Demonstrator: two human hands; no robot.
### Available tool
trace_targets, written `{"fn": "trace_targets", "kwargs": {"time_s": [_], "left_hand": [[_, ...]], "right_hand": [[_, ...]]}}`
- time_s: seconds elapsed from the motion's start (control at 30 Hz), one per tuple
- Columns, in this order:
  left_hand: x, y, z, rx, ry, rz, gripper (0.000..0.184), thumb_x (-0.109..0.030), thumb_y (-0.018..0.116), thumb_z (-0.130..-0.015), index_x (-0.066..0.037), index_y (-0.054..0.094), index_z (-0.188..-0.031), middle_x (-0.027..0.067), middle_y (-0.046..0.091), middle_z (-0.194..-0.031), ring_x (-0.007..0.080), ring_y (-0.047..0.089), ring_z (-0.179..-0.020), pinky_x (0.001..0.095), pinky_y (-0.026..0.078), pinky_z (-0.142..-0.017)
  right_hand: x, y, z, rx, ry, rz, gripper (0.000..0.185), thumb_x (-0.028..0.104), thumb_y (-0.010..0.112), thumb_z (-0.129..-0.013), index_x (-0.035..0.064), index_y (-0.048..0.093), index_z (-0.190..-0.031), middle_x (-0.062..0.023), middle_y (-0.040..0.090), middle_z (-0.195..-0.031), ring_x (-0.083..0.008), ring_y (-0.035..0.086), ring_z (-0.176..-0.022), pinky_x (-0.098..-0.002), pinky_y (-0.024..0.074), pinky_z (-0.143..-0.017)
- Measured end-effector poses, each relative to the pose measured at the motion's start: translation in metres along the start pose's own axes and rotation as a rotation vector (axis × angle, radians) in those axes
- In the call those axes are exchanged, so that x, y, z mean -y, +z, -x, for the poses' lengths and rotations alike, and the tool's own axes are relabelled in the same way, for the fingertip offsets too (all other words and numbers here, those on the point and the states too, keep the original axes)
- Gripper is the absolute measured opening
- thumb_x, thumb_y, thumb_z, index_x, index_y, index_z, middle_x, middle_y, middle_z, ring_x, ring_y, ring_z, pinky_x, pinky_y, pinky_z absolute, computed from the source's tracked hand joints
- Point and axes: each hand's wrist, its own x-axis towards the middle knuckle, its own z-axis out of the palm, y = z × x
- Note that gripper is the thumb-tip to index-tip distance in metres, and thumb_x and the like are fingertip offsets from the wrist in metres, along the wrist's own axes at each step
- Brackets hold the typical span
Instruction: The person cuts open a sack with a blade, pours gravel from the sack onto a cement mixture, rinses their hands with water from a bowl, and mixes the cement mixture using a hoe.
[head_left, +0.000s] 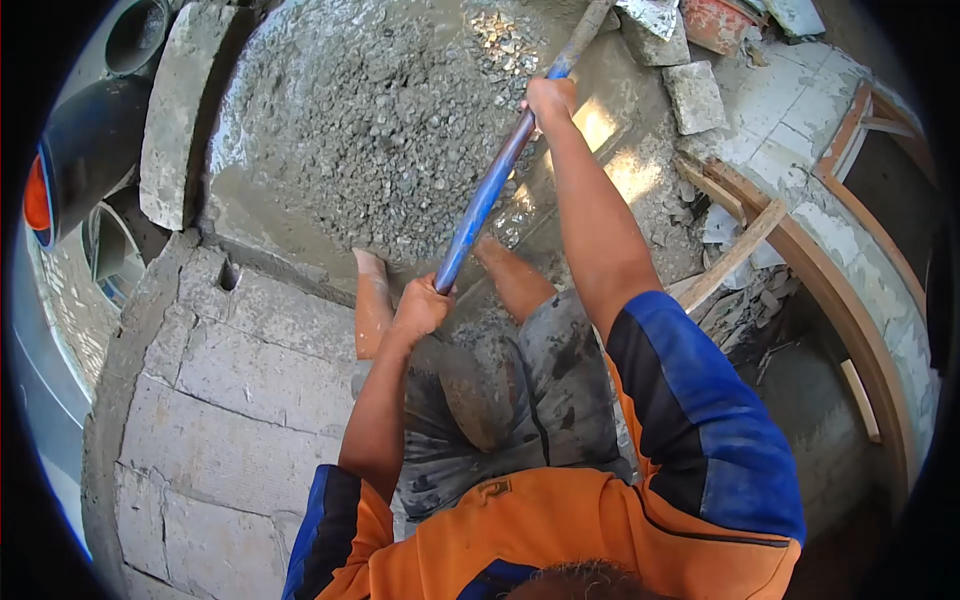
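Observation:
A long pole-like tool handle, mostly blue with a bare grey upper part, runs slantwise across the view. My left hand wraps round its lower end, just in front of my shorts. Farther up, my right hand is closed round the same handle. The tool's far end leaves the top of the view, so its kind is hidden. Beneath and beside the handle lies a wide heap of wet grey concrete mix. A patch of pale gravel shows at its top. My bare lower legs stand at the heap's near edge.
A curved concrete slab borders the mix on the left, with a dark bucket beyond it. Block paving lies at lower left. Right are broken blocks, a wooden frame and a loose wooden strip.

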Motion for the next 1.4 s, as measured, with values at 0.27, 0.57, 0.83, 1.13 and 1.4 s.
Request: {"fn": "trace_targets", "kwargs": {"time_s": [0.27,0.57,0.83,1.13,1.4], "left_hand": [[-0.04,-0.042,0.258,-0.009,-0.399,-0.131,0.015,-0.012,0.061,-0.075,0.001,0.062,-0.081,0.0199,0.061,-0.067,0.0279,0.061,-0.06,0.0393,0.048,-0.062],[0.04,-0.055,0.369,-0.136,-0.464,-0.122,0.021,-0.018,0.067,-0.076,0.002,0.064,-0.078,0.0197,0.062,-0.064,0.0257,0.063,-0.06,0.0381,0.05,-0.061],[-0.015,-0.026,-0.004,-0.384,0.127,-0.025,0.018,-0.014,0.063,-0.076,0.0,0.065,-0.087,0.0236,0.065,-0.075,0.0375,0.064,-0.069,0.0424,0.05,-0.067],[0.001,-0.051,0.16,-0.18,-0.316,0.26,0.013,-0.01,0.064,-0.074,-0.001,0.064,-0.083,0.0102,0.061,-0.067,0.017,0.058,-0.063,0.0335,0.047,-0.061],[0.046,0.049,0.391,-0.175,-0.415,0.481,0.005,-0.007,0.065,-0.075,-0.004,0.064,-0.078,0.0018,0.058,-0.065,0.0105,0.051,-0.061,0.0299,0.043,-0.058]], "right_hand": [[-0.041,-0.014,0.208,0.242,0.249,-0.279,0.008,-0.001,0.06,-0.077,-0.0028,0.054,-0.072,-0.009,0.053,-0.059,-0.0197,0.053,-0.043,-0.0367,0.0414,-0.038],[-0.04,-0.016,0.352,0.423,0.15,-0.37,0.039,0.001,0.062,-0.075,-0.007,0.042,-0.107,-0.0152,0.058,-0.07,-0.023,0.06,-0.047,-0.0368,0.0487,-0.041],[0.135,0.053,0.069,0.137,-0.322,-0.065,0.013,0.003,0.063,-0.076,-0.0079,0.056,-0.077,-0.0153,0.063,-0.066,-0.0229,0.063,-0.053,-0.0371,0.0503,-0.045],[0.039,0.152,0.155,0.385,-0.239,0.106,0.013,0.002,0.056,-0.075,-0.0092,0.059,-0.079,-0.0184,0.063,-0.068,-0.0254,0.062,-0.052,-0.0414,0.0504,-0.046],[-0.048,0.013,0.349,0.625,-0.08,0.059,0.012,0.0,0.059,-0.074,-0.0048,0.049,-0.075,-0.012,0.054,-0.06,-0.0222,0.056,-0.043,-0.0377,0.0447,-0.037]]}}
